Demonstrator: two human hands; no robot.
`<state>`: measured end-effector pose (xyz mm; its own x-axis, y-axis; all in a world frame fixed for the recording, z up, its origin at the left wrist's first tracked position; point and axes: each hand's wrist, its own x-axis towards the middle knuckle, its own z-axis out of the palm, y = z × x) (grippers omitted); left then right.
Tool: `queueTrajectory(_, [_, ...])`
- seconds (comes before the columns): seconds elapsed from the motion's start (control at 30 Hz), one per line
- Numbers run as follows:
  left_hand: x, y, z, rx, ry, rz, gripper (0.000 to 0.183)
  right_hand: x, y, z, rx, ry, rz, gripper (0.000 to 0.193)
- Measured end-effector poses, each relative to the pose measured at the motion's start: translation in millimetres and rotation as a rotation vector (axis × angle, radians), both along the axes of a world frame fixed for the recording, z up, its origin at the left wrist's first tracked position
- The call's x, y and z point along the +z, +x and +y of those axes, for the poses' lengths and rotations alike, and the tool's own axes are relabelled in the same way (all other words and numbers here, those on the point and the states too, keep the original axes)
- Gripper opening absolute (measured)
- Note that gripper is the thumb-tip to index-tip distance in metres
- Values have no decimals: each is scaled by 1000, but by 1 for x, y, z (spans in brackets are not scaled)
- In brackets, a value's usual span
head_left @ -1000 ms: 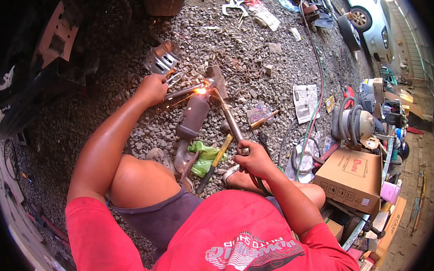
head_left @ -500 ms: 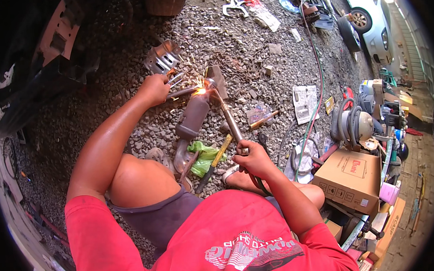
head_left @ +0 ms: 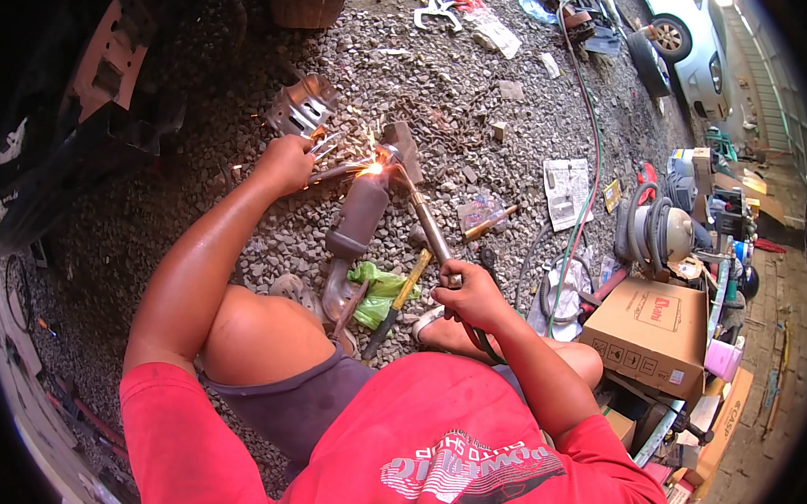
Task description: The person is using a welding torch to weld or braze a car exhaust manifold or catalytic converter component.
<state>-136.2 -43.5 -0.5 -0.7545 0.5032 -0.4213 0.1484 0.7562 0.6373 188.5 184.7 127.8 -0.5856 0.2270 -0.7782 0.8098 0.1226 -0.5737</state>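
I see the right hand [head_left: 471, 296] wrapped round a gas torch [head_left: 432, 228], sparks flying at the far end of a brown exhaust canister [head_left: 360, 220] on the gravel [head_left: 499, 180]; the left hand [head_left: 284, 165] clutches a silver pliers-like tool [head_left: 326, 147].

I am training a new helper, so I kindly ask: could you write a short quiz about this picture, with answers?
1. Which hand holds the torch?
2. True or false: sparks glow at the far end of the brown canister.
3. The plastic bag beside the yellow-and-black handle is: (a) blue, (b) green, (c) red.

Key: 1. The right hand. 2. True. 3. b.
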Motion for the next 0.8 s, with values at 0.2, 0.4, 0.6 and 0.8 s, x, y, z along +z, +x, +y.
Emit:
queueTrajectory(0.2, [6, -1, -2, -2, 59, 22, 24, -1, -1, 1, 12, 11, 11, 14])
queueTrajectory(0.4, [11, -7, -8, -21, -12, 96, 26, -1, -5, 0, 17, 3, 10, 15])
queueTrajectory(0.6, [48, -7, -7, 22, -69, 125, 27, -1, -4, 1, 3, -12, 39, 16])
queueTrajectory(0.8, [94, 31, -26, -65, -145, 142, 24, 2, -2, 3, 8, -19, 77, 19])
